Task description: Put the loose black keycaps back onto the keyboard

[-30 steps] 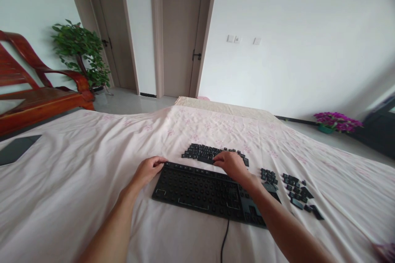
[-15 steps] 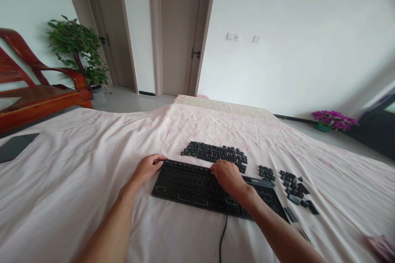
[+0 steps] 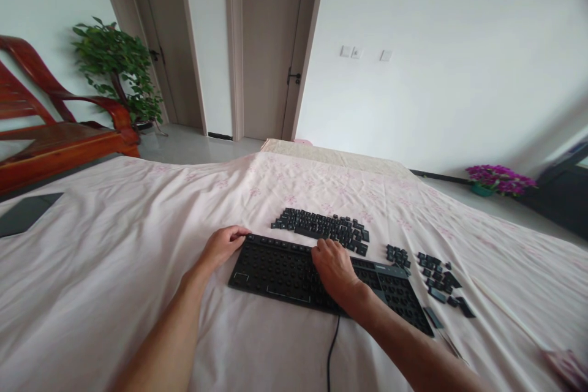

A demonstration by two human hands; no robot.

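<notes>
A black keyboard point(image 3: 275, 269) lies on the pink cloth, with most of its keycaps off and a row of keys still along its far edge. My left hand point(image 3: 223, 245) pinches the far left corner of the keyboard. Over the middle of that far row rests my right hand point(image 3: 334, 266), fingers curled down and pressed together; what the fingertips hold, if anything, is hidden. Loose keycaps point(image 3: 321, 226) lie grouped in keyboard order just beyond it. Smaller groups of keycaps point(image 3: 397, 255) and scattered keycaps point(image 3: 438, 275) sit to the right.
A cable point(image 3: 331, 352) runs from the keyboard toward me. Near its right end lies a thin tool with a dark handle point(image 3: 433, 317). A dark flat tablet-like object point(image 3: 27, 214) is at the far left of the wrinkled cloth point(image 3: 151, 226). A wooden chair point(image 3: 68, 135) stands beyond.
My right hand has shifted slightly left along the keyboard's far row, its wrist uncovering more of the right section. My left hand keeps the corner. The view has moved slightly.
</notes>
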